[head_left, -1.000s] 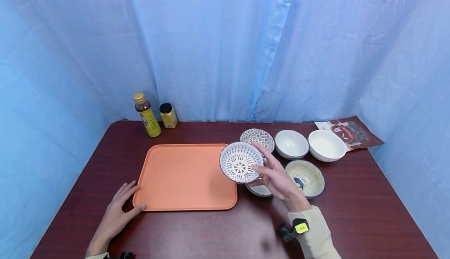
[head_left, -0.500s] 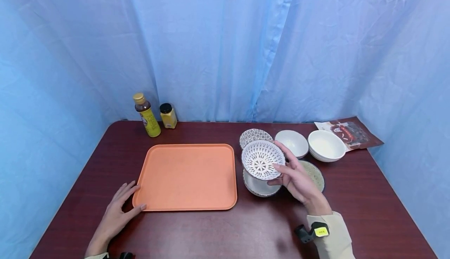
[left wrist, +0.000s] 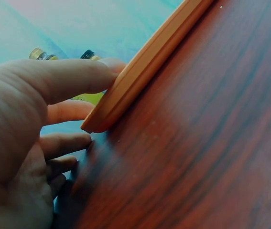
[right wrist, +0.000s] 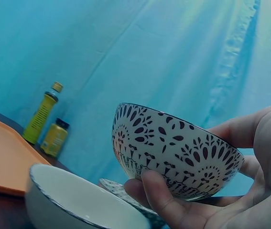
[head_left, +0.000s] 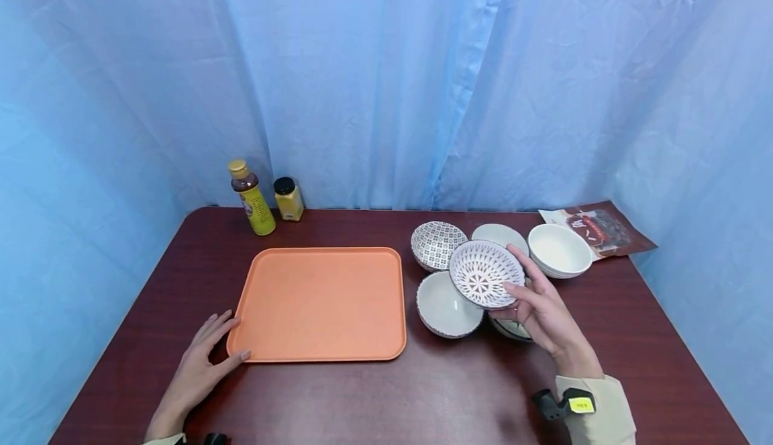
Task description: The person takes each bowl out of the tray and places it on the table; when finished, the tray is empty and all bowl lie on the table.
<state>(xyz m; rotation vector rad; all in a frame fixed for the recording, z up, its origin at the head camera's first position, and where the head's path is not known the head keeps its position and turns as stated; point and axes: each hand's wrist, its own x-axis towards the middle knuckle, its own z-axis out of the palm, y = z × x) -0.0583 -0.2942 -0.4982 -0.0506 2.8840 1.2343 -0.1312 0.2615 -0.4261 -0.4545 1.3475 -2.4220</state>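
A small bowl [head_left: 483, 272] with a dark-and-white petal pattern hangs above the group of bowls, tilted toward me. My right hand [head_left: 546, 317] grips it by its right side; in the right wrist view, the fingers [right wrist: 159, 193] press the patterned outside. Below and left of it sits a pale bowl [head_left: 445, 307] with a dark rim, and a speckled bowl [head_left: 512, 328] is mostly hidden beneath the held bowl and hand. At the front left corner of the orange tray [head_left: 320, 304], my left hand [head_left: 196, 368] rests with fairly straight fingers, thumb touching the rim.
A geometric-patterned bowl [head_left: 436, 246], a white bowl [head_left: 498, 233] and stacked white bowls [head_left: 560, 250] stand at the back right, beside a brown food packet [head_left: 610, 227]. A yellow-labelled bottle [head_left: 256, 209] and a black-lidded jar [head_left: 288, 199] stand at the back left. Blue curtains [head_left: 362, 82] surround the table.
My right hand has moved to the right with the petal-patterned bowl, from over the tray's right edge to above the other bowls. The left hand stays at the tray corner.
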